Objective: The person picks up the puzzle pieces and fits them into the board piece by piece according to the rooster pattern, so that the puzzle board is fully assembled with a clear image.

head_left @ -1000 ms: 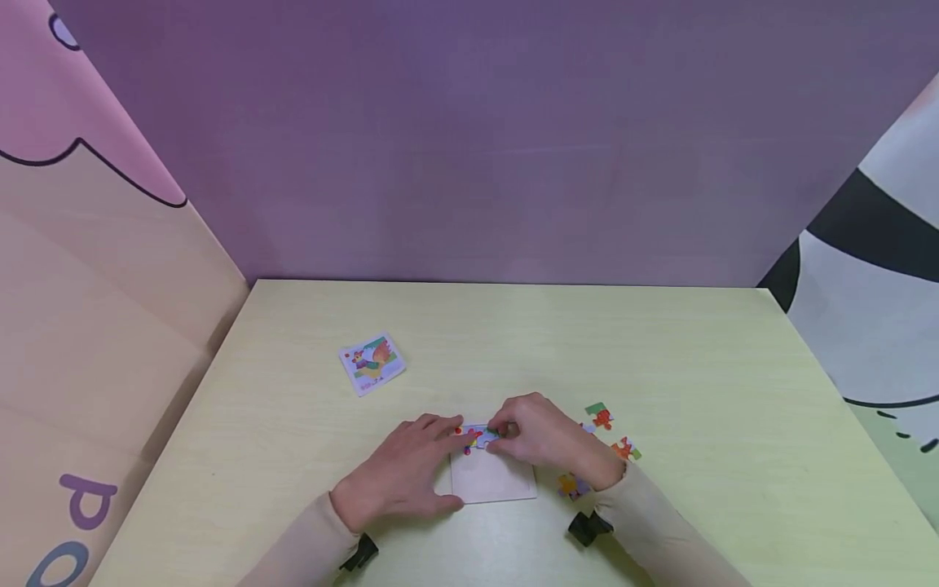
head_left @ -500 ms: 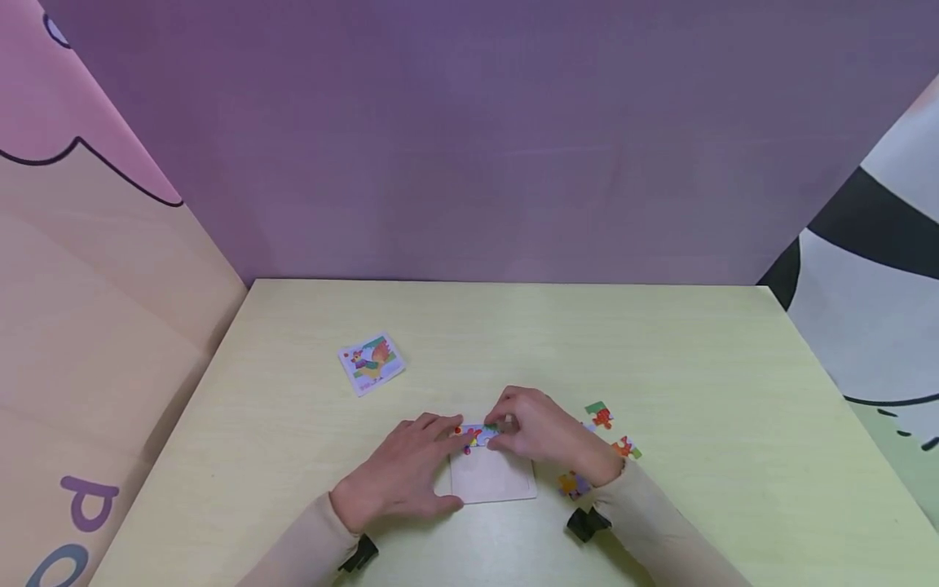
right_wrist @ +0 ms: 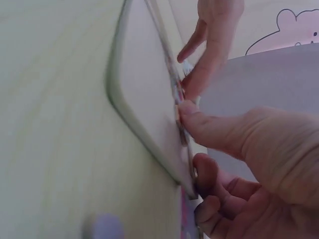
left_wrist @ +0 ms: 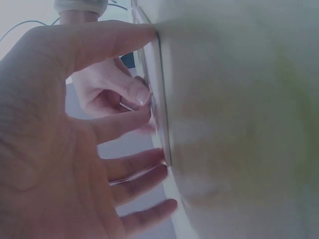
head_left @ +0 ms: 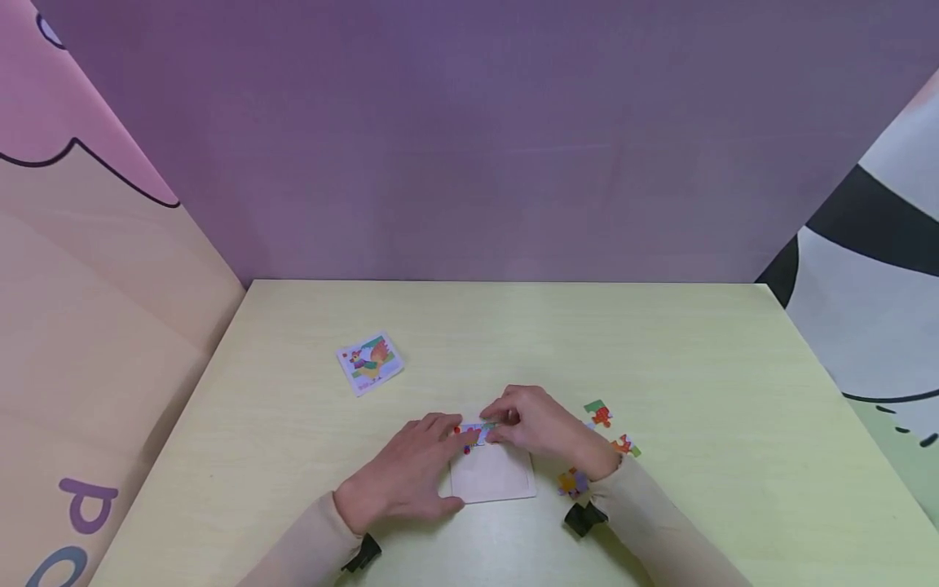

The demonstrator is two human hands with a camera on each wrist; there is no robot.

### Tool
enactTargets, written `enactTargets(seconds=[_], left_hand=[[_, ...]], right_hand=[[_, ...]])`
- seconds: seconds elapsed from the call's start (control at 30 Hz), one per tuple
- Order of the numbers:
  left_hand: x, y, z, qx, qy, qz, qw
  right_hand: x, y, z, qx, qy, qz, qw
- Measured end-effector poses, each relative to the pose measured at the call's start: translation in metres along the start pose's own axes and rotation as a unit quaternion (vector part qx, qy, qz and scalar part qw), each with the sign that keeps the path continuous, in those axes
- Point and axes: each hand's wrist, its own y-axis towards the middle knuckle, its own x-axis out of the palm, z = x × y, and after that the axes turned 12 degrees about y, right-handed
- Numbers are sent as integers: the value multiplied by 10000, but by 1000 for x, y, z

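Note:
A white puzzle tray [head_left: 491,483] lies flat near me in the head view, with colourful jigsaw pieces [head_left: 482,438] along its far edge. My left hand [head_left: 409,475] rests spread at the tray's left side, index fingertip on the pieces and thumb at the near left corner. At the far edge, my right hand [head_left: 541,425] pinches a puzzle piece [right_wrist: 178,114] between thumb and curled fingers. In the right wrist view the thumb presses down on that piece, inside the tray's rim. The right fingers partly hide the piece in the head view.
Loose jigsaw pieces lie right of the tray: a green and red one [head_left: 600,414], an orange one [head_left: 625,445] and an orange and purple one [head_left: 572,482]. A square picture card [head_left: 370,364] with a bird lies at the back left. A purple wall [head_left: 506,163] bounds the table [head_left: 697,367].
The right hand has shifted slightly left and away along the tray's far edge, its fingers still at the piece. The left hand stays in nearly the same place.

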Motion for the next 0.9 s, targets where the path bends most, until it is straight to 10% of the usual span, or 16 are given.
enactTargets(seconds=[0.57,0.9], left_hand=[[4,4,1,38,24,-7,10000],[4,6,2,-35,43,-43,10000]], right_hand=[[2,0,5,71,89,133,9998],[-48,-29,23,53,163,569,9982]])
